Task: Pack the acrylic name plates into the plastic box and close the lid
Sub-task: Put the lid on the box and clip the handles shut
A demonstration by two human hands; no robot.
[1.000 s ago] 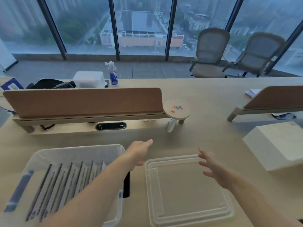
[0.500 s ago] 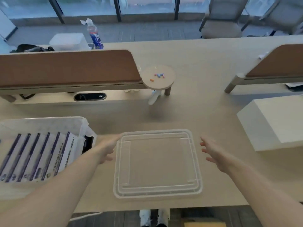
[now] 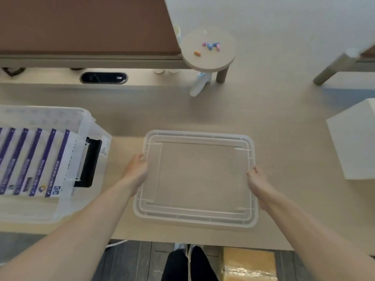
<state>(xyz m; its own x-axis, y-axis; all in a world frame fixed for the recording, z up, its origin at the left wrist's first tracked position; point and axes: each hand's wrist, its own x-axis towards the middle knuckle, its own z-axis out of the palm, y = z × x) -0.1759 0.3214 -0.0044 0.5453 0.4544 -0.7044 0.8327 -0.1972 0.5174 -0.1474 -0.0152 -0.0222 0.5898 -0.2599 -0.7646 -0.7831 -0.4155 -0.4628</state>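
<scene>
A clear plastic lid (image 3: 197, 179) lies flat on the table in front of me. My left hand (image 3: 136, 171) grips its left edge and my right hand (image 3: 257, 181) grips its right edge. To the left stands the open clear plastic box (image 3: 89, 126) with a black latch (image 3: 89, 162) on its near side. Inside it, several acrylic name plates (image 3: 38, 161) with purple stripes stand in a row, leaning.
A brown desk divider (image 3: 87, 25) runs across the back with a cable port (image 3: 103, 78) below it. A small round shelf (image 3: 209, 49) holds coloured bits. A white box (image 3: 355, 142) sits at the right. The table's front edge is close to the lid.
Both hands have come in from beside the lid and closed on its left and right edges. The view has tilted further down toward the table.
</scene>
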